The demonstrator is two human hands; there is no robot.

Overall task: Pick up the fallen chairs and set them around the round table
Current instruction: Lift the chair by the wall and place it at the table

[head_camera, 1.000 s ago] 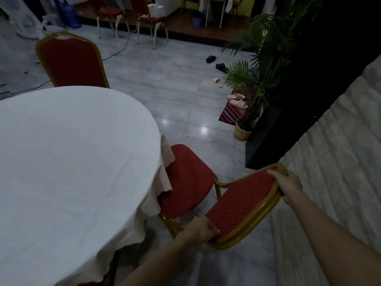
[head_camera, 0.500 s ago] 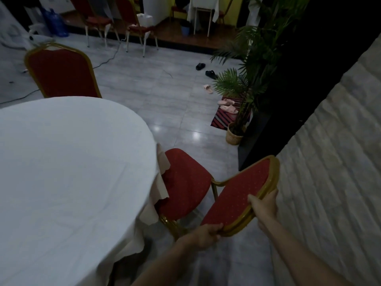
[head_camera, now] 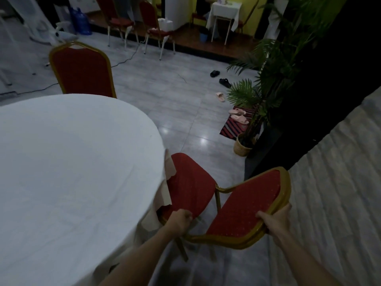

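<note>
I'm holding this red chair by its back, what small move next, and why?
Probably let go: the chair looks upright, seat edge tucked under the cloth of the round table, with the left hand and right hand gripping its gold-framed back.

Four chairs show plainly: a near chair (head_camera: 243,211), a far chair (head_camera: 82,73) and two back chairs (head_camera: 117,20); any others by the far wall are too dim to count. Two tables: one round table (head_camera: 72,172), one small table (head_camera: 224,11). Two hands: a left hand (head_camera: 179,220), a right hand (head_camera: 276,218). Two black slippers (head_camera: 214,73), three pink slippers (head_camera: 239,111), one mat (head_camera: 228,129), one palm (head_camera: 243,93), one bucket (head_camera: 203,37)
</note>
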